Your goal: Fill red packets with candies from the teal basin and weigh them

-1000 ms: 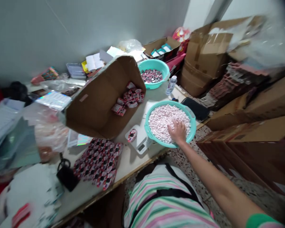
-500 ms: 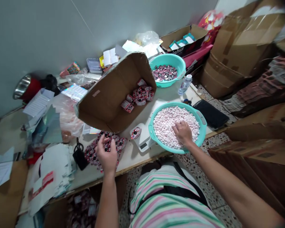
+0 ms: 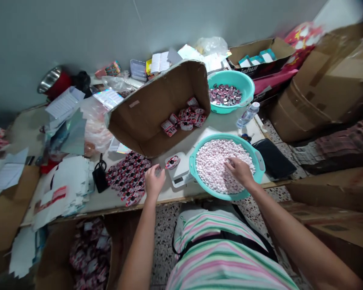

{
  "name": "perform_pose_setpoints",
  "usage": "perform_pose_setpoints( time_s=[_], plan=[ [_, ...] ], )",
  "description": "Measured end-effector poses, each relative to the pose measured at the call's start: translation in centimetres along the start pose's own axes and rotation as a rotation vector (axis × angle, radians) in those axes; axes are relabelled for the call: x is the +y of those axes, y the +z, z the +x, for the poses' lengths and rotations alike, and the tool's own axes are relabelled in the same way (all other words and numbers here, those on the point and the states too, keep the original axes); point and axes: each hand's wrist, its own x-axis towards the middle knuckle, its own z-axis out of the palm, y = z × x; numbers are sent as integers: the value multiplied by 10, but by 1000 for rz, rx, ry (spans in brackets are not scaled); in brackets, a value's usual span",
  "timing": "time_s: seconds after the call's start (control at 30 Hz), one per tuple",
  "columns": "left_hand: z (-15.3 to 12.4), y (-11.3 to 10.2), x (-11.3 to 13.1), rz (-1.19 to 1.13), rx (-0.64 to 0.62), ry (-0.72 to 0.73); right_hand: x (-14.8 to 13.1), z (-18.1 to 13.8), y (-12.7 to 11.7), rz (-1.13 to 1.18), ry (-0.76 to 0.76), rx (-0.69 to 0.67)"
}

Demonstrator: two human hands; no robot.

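Observation:
My right hand (image 3: 239,172) is over a teal basin (image 3: 261,174) filled with small white and pale pink pellets (image 3: 213,165). Its fingers are drawn together at the pellets' surface, and what they hold is hidden. My left hand (image 3: 155,181) is raised with fingers apart and nothing in it, just left of a small white digital scale (image 3: 179,181). On the scale lies a red-and-white pack with a dark round opening (image 3: 172,162). Left of that hand, many similar packs (image 3: 128,177) stand in close rows on the table.
A tilted cardboard box (image 3: 139,129) holds several red-and-white packs. Behind it, another teal basin (image 3: 250,86) contains round pink-and-silver lids. A clear bottle (image 3: 248,114) and a black pouch (image 3: 274,159) are at the right. Paper stacks (image 3: 75,181) cover the left; an open carton (image 3: 90,253) of packs is below.
My left hand has moved right, from over the rows of packs to beside the scale. My right hand's fingers have drawn together at the pellets. The view has shifted.

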Motion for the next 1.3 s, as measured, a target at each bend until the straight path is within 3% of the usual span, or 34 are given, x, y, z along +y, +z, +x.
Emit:
perform_pose_setpoints(
  time_s=[0.3, 0.47, 0.63, 0.73, 1.0, 1.3],
  plan=[
    [27, 56, 15, 239, -233, 30, 18, -15, -11, 51, -105, -19],
    [32, 63, 16, 319, -347, 27, 24, -25, -19, 62, -90, 14],
    [33, 62, 17, 361, -367, -12, 27, -30, -18, 63, -89, -1],
    [33, 56, 16, 326, -332, -51, 28, -29, -15, 63, -103, -19],
    [19, 14, 3, 60, -72, -81, 23, -16, -3, 94, -149, -40],
    [-21, -28, 3, -121, 152, -190, 15, -11, 8, 96, -197, -68]
  ],
)
